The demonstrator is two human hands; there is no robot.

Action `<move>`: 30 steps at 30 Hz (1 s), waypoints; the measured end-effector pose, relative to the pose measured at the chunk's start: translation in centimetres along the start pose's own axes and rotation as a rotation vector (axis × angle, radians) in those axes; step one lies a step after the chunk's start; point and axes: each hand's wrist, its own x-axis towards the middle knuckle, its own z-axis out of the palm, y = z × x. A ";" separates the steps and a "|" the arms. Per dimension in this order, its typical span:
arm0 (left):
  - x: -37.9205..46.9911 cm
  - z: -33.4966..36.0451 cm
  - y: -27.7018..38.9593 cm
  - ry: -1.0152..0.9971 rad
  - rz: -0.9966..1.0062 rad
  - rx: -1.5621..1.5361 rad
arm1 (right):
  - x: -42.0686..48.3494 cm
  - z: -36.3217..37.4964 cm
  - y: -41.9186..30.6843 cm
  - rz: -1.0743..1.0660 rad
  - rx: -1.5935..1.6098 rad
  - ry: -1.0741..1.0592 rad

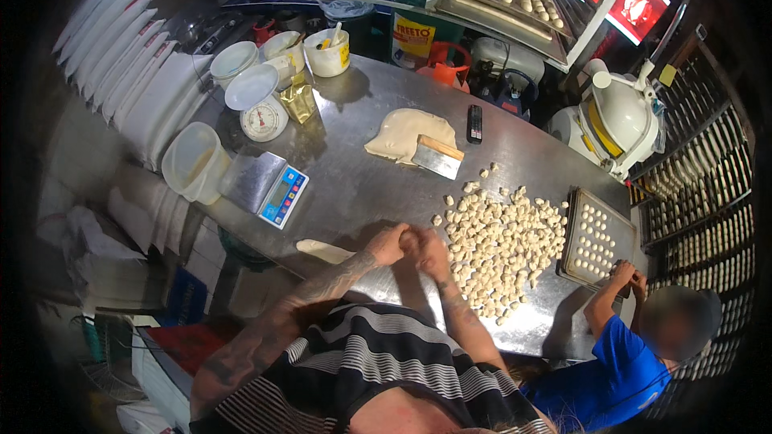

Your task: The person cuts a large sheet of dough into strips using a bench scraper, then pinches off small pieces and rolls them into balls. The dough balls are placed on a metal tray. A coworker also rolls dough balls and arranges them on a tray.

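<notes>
My left hand (388, 245) and my right hand (432, 255) meet over the steel table, fingers curled in close to each other. Whatever is between the fingers is hidden, and the right hand is a little blurred. A rolled strip of dough (322, 249) lies on the table and passes out of sight behind my left forearm. Just right of my right hand spreads a wide heap of small cut dough pieces (503, 241). Farther back rests a flat slab of dough (401, 131), with a wooden-handled bench scraper (439, 158) on its near right edge.
A digital scale (283, 193), a plastic tub (194, 163) and a dial scale (263, 117) stand at the table's left. A remote control (474, 124) lies behind. At right, a co-worker's hands (627, 277) touch a baking tray (621, 226) of dough balls, before loaded racks (699, 211).
</notes>
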 end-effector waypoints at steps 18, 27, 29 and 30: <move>3.8 -2.1 -1.0 -0.298 -0.223 0.172 | -3.6 -1.4 -4.8 0.126 0.392 -0.284; -0.7 -0.6 -1.4 -0.141 -0.019 0.108 | 0.0 -1.7 -2.2 -0.055 -0.025 0.076; -2.2 -0.8 -0.9 -0.082 -0.032 0.014 | -2.8 1.4 -1.8 0.059 0.088 -0.185; -3.1 -1.2 -0.8 -0.113 -0.059 -0.012 | -3.9 2.8 -1.6 0.009 0.164 -0.120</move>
